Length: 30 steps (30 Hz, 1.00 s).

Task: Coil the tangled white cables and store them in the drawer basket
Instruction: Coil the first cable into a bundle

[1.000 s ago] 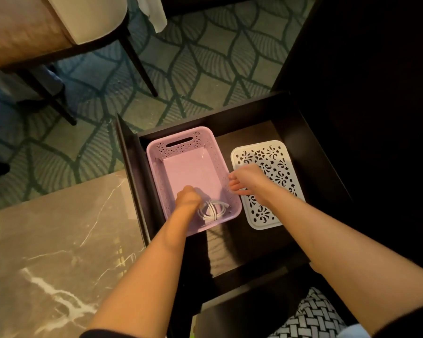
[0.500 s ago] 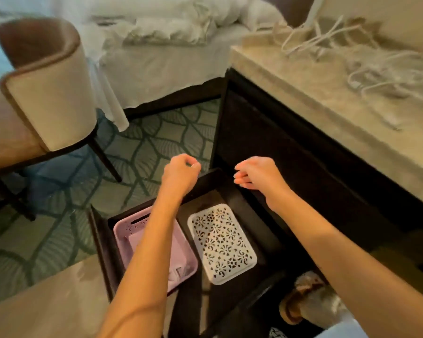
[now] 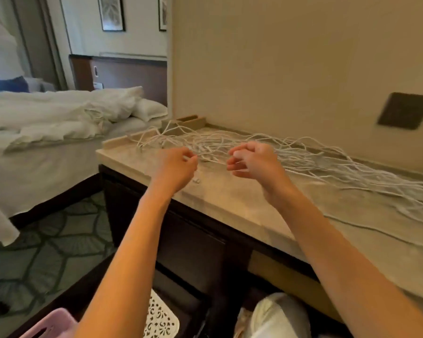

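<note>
Head view: my left grip [image 3: 175, 167] hangs over the desk [image 3: 230, 201] with its fingers curled in. Something white shows at the fingertips, but in the blur I cannot tell whether it pinches a strand. My right grip [image 3: 253, 164] is beside it, a little apart, with its fingers curled toward the left one. Again I cannot tell whether a strand is caught in it.

Both are at the near side of the tangle of white cables [image 3: 327, 164], which lies on the desk. The tangle is long and runs along the wall. Loops and plug ends bunch at the far left end of the desk, and loose strands trail off to the right. One small plug [image 3: 197, 181] lies on the desk just beside my left grip.

Below my arms the drawer [image 3: 186, 301] stands open. A corner of the pink basket [image 3: 49, 325] shows at its left, with a white pierced lid [image 3: 160, 320] beside it. A bed [image 3: 47, 123] with rumpled white bedding stands off to the left.
</note>
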{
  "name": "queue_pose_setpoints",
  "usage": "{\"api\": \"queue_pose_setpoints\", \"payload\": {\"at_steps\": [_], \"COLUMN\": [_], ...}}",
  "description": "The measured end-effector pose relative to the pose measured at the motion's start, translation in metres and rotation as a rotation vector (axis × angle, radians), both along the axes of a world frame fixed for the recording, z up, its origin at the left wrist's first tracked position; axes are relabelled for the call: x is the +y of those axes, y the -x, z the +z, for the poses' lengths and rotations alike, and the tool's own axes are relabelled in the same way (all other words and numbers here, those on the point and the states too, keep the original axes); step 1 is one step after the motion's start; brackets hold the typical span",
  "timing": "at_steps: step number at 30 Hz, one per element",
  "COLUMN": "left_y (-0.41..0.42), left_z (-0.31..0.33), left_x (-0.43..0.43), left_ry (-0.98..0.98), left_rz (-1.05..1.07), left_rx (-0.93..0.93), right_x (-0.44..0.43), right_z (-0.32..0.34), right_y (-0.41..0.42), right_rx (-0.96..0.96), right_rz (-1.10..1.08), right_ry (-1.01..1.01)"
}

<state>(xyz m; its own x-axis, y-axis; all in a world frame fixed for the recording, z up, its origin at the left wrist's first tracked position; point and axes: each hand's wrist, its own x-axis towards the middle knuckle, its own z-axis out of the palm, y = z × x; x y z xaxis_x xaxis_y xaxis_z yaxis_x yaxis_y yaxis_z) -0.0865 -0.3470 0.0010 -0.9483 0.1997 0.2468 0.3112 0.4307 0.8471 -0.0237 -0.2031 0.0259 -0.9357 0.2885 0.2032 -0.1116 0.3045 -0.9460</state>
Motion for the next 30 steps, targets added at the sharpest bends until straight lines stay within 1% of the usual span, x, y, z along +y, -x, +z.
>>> {"api": "queue_pose_setpoints", "payload": {"at_steps": [6,10,13,16,19,20,22,25,28,30], "left_y": [-0.033,-0.065,-0.089,-0.106,-0.118,-0.121,-0.124,-0.124,-0.120,-0.118], "left_z": [0.022,0.028,0.028,0.024,0.016,0.013,0.006,-0.003,-0.008,-0.008], "left_x": [0.113,0.187,0.235,0.272,0.296,0.302,0.311,0.320,0.326,0.329], "left_ry": [0.079,0.139,0.216,0.280,0.341,0.361,0.386,0.396,0.375,0.356], "left_rz": [-0.224,-0.418,-0.553,-0.638,-0.679,-0.686,-0.697,-0.701,-0.695,-0.715], "left_rx": [0.085,0.118,0.128,0.111,0.096,0.082,0.058,0.027,0.001,-0.022], "right_x": [0.098,0.164,0.205,0.237,0.257,0.261,0.263,0.264,0.267,0.271], "right_z": [0.008,0.005,0.000,-0.010,-0.020,-0.022,-0.025,-0.027,-0.029,-0.031], "right_y": [-0.053,-0.097,-0.132,-0.163,-0.184,-0.186,-0.188,-0.185,-0.175,-0.167], "right_rx": [0.033,-0.031,-0.133,-0.326,-0.534,-0.582,-0.636,-0.656,-0.616,-0.548], "right_rz": [-0.221,-0.365,-0.417,-0.388,-0.344,-0.332,-0.315,-0.320,-0.354,-0.416], "right_ry": [0.019,0.020,-0.010,-0.160,-0.386,-0.459,-0.545,-0.598,-0.600,-0.537]}}
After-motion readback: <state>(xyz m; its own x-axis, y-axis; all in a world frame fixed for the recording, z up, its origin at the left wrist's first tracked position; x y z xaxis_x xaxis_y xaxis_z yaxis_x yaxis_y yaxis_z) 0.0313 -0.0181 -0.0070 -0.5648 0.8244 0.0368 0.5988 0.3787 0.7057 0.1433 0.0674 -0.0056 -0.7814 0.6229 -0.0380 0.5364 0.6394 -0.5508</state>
